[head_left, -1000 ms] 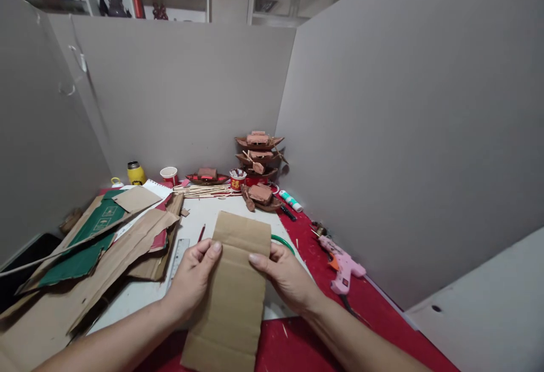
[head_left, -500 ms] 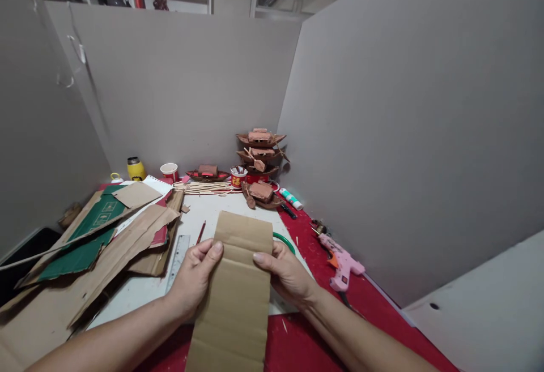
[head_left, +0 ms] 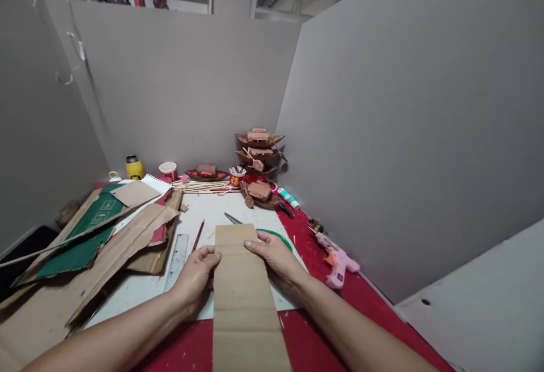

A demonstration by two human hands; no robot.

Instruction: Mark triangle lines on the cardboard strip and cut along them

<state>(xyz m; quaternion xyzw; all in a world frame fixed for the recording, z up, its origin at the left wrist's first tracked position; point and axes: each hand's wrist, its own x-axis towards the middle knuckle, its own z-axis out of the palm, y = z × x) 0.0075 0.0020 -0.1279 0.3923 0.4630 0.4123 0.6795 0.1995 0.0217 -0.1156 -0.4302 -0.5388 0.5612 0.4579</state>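
Note:
A long strip of brown cardboard [head_left: 244,298], creased across in places, stretches from the table's middle toward me. My left hand [head_left: 198,276] grips its left edge, thumb on top and fingers beneath. On the opposite edge, near the far end, my right hand [head_left: 276,259] pinches the strip, thumb on its face. Scissors with green handles [head_left: 278,235] lie just beyond, partly hidden by the cardboard and my right hand. To the left are a red pencil [head_left: 198,235] and a clear ruler [head_left: 176,261] on the white board [head_left: 208,208].
Cardboard scraps [head_left: 127,253] are heaped at left. A pink glue gun [head_left: 338,259] rests on the red cloth [head_left: 361,310] at right. Model boats [head_left: 260,191], thin sticks [head_left: 204,187], paper cups [head_left: 168,170] and a yellow bottle [head_left: 135,168] line the back, before grey partitions [head_left: 191,89].
The cardboard strip has straightened and its far end has dropped nearer to me, uncovering the scissors' blades. My right hand has shifted slightly left and up along its edge.

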